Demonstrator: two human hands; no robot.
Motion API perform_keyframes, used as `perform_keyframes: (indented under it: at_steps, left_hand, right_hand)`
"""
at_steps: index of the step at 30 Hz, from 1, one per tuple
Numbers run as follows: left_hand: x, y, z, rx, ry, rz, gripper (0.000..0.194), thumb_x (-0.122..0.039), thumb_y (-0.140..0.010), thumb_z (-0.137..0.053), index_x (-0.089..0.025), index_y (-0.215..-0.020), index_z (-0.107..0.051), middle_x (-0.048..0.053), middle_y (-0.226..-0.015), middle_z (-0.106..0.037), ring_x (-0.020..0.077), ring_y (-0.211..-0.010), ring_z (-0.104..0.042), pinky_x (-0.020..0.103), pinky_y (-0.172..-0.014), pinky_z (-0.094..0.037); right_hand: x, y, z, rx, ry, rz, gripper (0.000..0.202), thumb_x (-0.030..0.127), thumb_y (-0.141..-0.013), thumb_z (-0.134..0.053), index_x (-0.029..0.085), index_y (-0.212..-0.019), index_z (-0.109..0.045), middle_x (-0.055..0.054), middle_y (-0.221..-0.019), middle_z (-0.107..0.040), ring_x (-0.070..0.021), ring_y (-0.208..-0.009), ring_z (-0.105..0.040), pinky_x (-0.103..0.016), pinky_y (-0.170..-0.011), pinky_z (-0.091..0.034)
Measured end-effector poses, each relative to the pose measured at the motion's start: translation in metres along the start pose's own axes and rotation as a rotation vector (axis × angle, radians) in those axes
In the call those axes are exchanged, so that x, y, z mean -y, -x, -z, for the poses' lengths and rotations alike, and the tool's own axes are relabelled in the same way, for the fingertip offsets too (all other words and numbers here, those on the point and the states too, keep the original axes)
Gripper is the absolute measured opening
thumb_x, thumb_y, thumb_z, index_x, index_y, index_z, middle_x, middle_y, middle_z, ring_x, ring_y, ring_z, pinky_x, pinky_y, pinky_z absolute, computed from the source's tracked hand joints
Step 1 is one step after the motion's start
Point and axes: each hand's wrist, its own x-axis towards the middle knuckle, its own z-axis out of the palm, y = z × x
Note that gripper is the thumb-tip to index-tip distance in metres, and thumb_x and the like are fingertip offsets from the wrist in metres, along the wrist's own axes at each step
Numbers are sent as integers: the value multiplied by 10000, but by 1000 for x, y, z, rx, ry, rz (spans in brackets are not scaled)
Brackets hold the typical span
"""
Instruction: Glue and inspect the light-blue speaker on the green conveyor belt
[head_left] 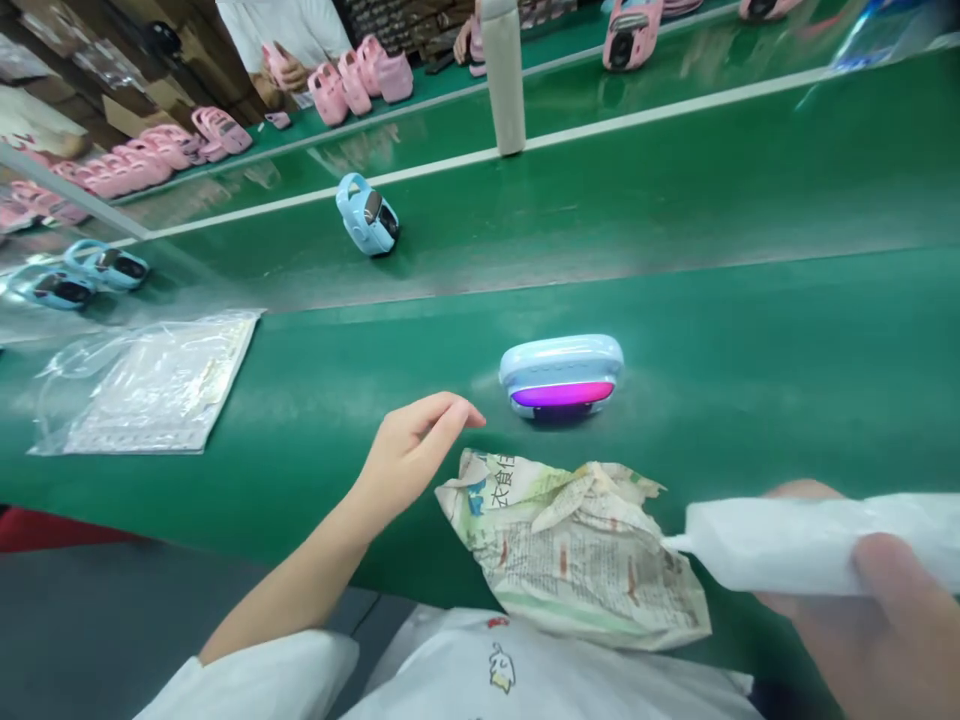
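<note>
Table (750,330) first: green and broad, it runs away past my fingertips, with a moving belt beyond where a blue toy car (367,214) rides and rows of pink ones (360,80) wait near another person's hands (281,68). Far off to the outside of my left hand (409,455) lies a stack of clear plastic bags (154,385). Crumpled newspaper (577,545) sits just under and beside that hand, touching the table's near edge. My right hand (862,590) is clenched round a white tube (810,540), its nozzle pointing at the paper. My left hand is released, fingers (450,415) loosely curled, holding nothing. Just beyond those fingertips, near but apart, rests the pale blue device (562,372) with its glowing pink-violet strip facing me. To take it cleanly I judge I should pinch its two short ends, keeping off the lit strip.
</note>
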Motion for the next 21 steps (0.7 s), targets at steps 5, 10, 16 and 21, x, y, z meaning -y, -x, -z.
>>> perform_keyframes:
  at_steps: [5, 10, 16, 21]
  left_hand:
    - [46, -7, 0, 281, 519, 562, 246, -390, -782, -603, -150, -807, -655, 26, -778, -672, 102, -711, -615, 195, -634, -471]
    - [59, 0, -10, 380, 708, 621, 234, -344, -714, -663, -144, -835, -677, 25, -762, -674, 100, -684, -613, 190, -619, -471]
    - [53, 6, -25, 511, 877, 644, 156, -208, -702, -615, -125, -800, -704, 37, -768, -692, 108, -693, -620, 196, -658, -476]
    - [52, 7, -32, 594, 884, 672, 161, -198, -711, -616, -145, -829, -713, 32, -825, -701, 118, -743, -623, 209, -685, -467]
  right_hand:
    - [-3, -12, -12, 156, 287, 84, 303, 496, -712, -620, 201, -780, -638, -53, -560, -502, -191, -429, -472, -264, -337, -410]
    - [15, -8, -62, 152, 598, 83, 389, 521, -659, -669, 225, -883, -553, -17, -705, -553, -202, -602, -526, -260, -495, -447]
    - [24, -6, -98, 84, 682, 61, 380, 572, -697, -617, 236, -853, -528, 5, -698, -553, -192, -632, -513, -269, -525, -409]
    - [24, -5, -104, 11, 552, 22, 211, 353, -671, -702, 224, -776, -573, 1, -663, -573, -156, -543, -515, -236, -496, -422]
